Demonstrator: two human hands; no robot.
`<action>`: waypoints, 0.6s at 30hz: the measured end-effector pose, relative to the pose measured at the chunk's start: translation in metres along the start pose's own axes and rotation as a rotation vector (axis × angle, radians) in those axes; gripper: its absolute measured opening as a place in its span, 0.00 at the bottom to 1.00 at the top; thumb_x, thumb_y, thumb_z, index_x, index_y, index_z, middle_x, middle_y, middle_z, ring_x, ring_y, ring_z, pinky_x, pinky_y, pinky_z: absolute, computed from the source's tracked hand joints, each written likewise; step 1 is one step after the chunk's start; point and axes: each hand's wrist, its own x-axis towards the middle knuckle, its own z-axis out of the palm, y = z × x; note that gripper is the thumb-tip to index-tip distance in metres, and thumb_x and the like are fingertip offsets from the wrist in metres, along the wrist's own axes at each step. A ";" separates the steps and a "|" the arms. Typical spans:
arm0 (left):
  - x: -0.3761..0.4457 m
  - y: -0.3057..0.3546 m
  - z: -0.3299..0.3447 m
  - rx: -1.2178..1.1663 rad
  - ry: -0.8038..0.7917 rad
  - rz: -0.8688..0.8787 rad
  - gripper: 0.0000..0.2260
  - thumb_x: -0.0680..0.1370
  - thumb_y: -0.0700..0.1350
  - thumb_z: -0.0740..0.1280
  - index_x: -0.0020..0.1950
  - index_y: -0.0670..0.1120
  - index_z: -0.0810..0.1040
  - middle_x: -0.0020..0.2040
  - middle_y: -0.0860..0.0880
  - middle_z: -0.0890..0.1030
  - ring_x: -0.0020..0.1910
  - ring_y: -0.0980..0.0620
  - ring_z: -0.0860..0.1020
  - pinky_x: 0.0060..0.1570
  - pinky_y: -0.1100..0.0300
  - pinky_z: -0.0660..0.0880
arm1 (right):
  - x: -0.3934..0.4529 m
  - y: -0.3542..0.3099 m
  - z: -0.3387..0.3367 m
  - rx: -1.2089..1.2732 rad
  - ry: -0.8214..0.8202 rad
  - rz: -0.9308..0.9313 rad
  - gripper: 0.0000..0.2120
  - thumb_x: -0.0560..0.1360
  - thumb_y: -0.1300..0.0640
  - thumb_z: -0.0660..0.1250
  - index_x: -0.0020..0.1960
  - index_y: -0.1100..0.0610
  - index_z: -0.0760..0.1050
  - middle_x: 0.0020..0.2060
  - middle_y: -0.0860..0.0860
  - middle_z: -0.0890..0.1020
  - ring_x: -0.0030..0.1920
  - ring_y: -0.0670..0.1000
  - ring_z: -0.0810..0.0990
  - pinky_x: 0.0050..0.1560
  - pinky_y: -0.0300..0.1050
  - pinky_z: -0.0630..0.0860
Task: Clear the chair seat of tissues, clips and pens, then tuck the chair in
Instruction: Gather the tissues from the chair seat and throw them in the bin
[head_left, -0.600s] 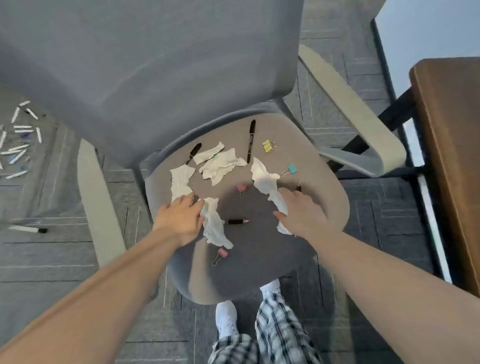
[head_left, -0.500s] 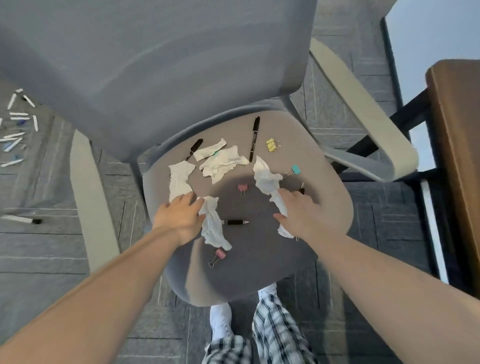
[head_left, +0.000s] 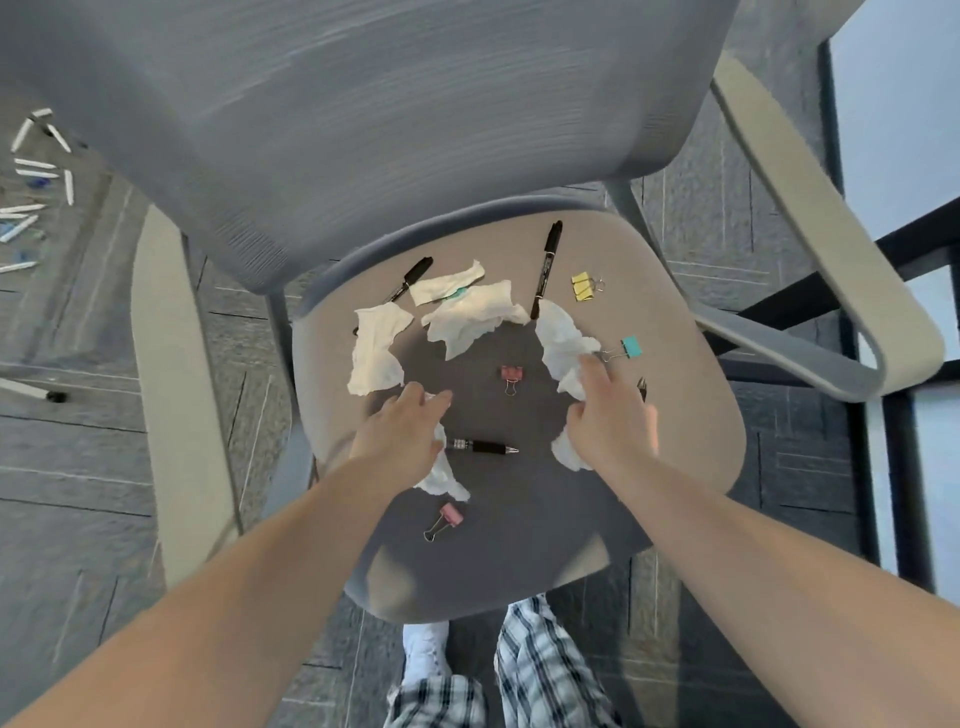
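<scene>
The grey-brown chair seat (head_left: 691, 415) holds several crumpled white tissues, pens and binder clips. My left hand (head_left: 397, 431) presses on a tissue (head_left: 441, 475) beside a black pen (head_left: 480, 446). My right hand (head_left: 610, 415) grips a long tissue (head_left: 561, 343). More tissues (head_left: 376, 351) (head_left: 475, 317) lie toward the backrest, with black markers (head_left: 545, 267) (head_left: 410, 278). A yellow clip (head_left: 584, 287), a teal clip (head_left: 626, 348) and two pink clips (head_left: 511, 374) (head_left: 447, 517) are scattered around.
The grey mesh backrest (head_left: 389, 114) fills the top. Beige armrests (head_left: 174, 395) (head_left: 810, 208) flank the seat. Several white pens (head_left: 36, 182) litter the carpet at left. A black table frame (head_left: 883, 467) stands at right. My feet and plaid trousers (head_left: 519, 670) are below the seat.
Both hands have closed in on their tissues, bunching them. The right hand's tissue is gathered under its fingers. The view has shifted slightly.
</scene>
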 end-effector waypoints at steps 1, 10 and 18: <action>0.000 -0.001 -0.001 -0.036 0.028 -0.001 0.17 0.78 0.45 0.61 0.68 0.49 0.68 0.59 0.46 0.70 0.58 0.43 0.73 0.57 0.50 0.72 | 0.002 -0.003 -0.003 0.029 0.022 -0.003 0.22 0.75 0.63 0.57 0.68 0.54 0.64 0.60 0.55 0.72 0.55 0.60 0.74 0.45 0.49 0.70; 0.007 -0.019 -0.036 -0.267 0.397 -0.174 0.09 0.74 0.38 0.60 0.54 0.42 0.73 0.55 0.44 0.74 0.53 0.42 0.71 0.46 0.53 0.67 | 0.024 -0.031 -0.010 0.173 0.125 0.042 0.23 0.75 0.59 0.60 0.70 0.55 0.62 0.60 0.56 0.71 0.58 0.59 0.73 0.45 0.47 0.70; 0.026 -0.027 -0.046 -0.364 0.412 -0.424 0.18 0.76 0.46 0.60 0.65 0.46 0.67 0.62 0.44 0.67 0.53 0.40 0.75 0.45 0.51 0.71 | 0.048 -0.035 -0.001 0.021 -0.014 0.165 0.18 0.75 0.55 0.66 0.62 0.58 0.68 0.56 0.58 0.70 0.55 0.62 0.74 0.46 0.52 0.73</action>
